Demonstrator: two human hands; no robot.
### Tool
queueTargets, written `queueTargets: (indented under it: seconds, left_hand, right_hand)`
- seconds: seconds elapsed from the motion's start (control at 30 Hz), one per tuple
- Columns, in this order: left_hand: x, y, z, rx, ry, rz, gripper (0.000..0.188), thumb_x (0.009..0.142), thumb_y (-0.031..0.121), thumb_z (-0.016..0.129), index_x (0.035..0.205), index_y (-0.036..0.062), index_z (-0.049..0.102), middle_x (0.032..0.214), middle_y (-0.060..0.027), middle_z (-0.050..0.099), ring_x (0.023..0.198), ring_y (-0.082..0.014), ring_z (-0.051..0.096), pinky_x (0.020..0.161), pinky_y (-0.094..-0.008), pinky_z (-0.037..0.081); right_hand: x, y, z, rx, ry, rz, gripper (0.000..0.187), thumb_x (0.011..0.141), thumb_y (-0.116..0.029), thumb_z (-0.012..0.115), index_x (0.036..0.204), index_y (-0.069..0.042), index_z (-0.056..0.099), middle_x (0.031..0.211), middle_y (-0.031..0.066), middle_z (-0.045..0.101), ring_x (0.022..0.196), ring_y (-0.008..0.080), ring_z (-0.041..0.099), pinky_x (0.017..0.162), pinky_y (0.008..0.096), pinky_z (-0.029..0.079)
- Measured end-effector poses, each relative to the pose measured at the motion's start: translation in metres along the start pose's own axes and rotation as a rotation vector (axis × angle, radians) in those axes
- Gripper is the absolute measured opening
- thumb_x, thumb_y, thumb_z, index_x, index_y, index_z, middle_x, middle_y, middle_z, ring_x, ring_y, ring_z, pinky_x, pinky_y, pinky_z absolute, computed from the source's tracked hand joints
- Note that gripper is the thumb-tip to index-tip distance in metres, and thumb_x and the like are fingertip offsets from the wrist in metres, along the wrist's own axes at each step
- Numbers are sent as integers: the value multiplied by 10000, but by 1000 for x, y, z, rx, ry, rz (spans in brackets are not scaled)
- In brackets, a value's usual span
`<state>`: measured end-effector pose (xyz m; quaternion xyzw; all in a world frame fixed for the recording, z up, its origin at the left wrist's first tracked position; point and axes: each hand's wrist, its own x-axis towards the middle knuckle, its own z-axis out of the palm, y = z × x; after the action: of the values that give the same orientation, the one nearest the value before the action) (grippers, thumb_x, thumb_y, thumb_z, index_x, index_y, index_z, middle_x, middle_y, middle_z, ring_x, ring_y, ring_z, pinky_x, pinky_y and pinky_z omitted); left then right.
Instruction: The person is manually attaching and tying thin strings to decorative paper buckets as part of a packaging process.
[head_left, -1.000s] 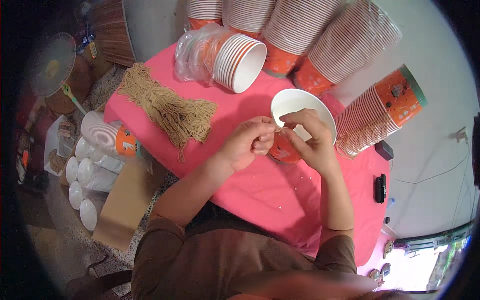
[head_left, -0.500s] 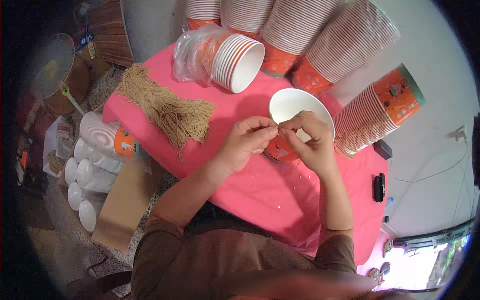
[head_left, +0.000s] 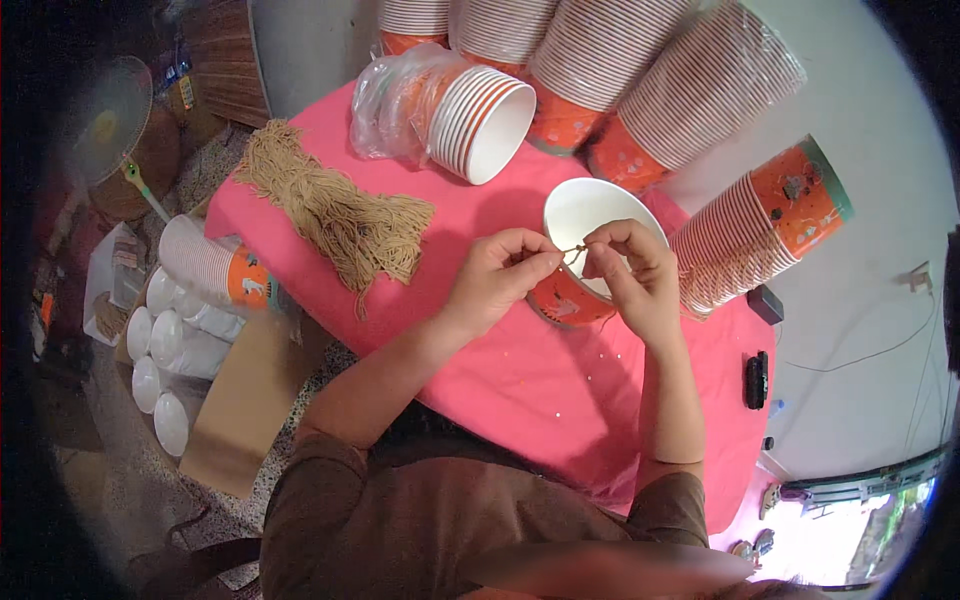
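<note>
A short piece of brown string runs between my two hands, with a loop or knot showing in it. One end is pinched between thumb and forefinger of my left hand. The other end is pinched by my right hand, whose fingers are curled. Both hands are over the near side of an orange paper bucket with a white inside, standing on the pink tablecloth. To the left lies a thick bundle of tan strings.
Nested paper buckets in plastic lie behind my hands, with tall stacks at the back. A leaning stack with strings along it stands right. A black object lies near the right edge. White-ended buckets fill a cardboard box lower left.
My hands have moved slightly apart, so the string between them now shows. My right hand has shifted a little right. The whole view has shifted slightly.
</note>
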<state>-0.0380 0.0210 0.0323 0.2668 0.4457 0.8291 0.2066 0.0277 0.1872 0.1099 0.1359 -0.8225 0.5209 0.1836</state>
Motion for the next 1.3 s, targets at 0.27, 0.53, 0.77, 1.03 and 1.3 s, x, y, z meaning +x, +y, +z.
queueTargets:
  seconds: [0.27, 0.53, 0.77, 1.03, 1.3]
  left_hand:
    - [1, 15, 9, 315, 70, 218, 149, 934, 91, 587, 1024, -14, 644, 894, -14, 653, 823, -57, 591, 726, -219, 478]
    - [6, 19, 9, 223, -85, 153, 157, 937, 106, 589, 1006, -23, 645, 895, -9, 655, 837, -65, 585, 743, -231, 483]
    - [7, 13, 6, 192, -45, 104, 160, 934, 121, 592, 1000, -13, 649, 884, 5, 644, 832, -52, 569, 741, -224, 475]
    - [6, 8, 1, 34, -96, 47, 143, 927, 100, 590, 1004, -4, 650, 856, 27, 631, 775, -25, 552, 670, -196, 450]
    - [9, 3, 2, 251, 30, 185, 99, 896, 45, 618, 984, 7, 640, 910, 11, 646, 801, -34, 561, 716, -190, 453]
  right_hand:
    - [-2, -2, 2, -75, -12, -27, 65, 881, -7, 610, 928, 24, 641, 868, 75, 673, 783, 125, 628, 707, 256, 495]
    - [0, -5, 3, -160, -10, -59, 75, 850, 16, 626, 922, 22, 647, 865, 97, 682, 808, 152, 650, 726, 270, 502]
    - [1, 0, 2, -126, 23, -50, 45, 881, 8, 595, 922, 22, 610, 837, 66, 656, 775, 124, 625, 702, 263, 499]
    - [0, -6, 2, -124, 3, -59, 47, 902, -4, 581, 935, 21, 603, 823, 49, 638, 707, 99, 563, 641, 236, 457]
    - [2, -13, -2, -300, -23, -127, 46, 877, 13, 589, 922, 16, 588, 822, 67, 621, 721, 117, 567, 627, 253, 448]
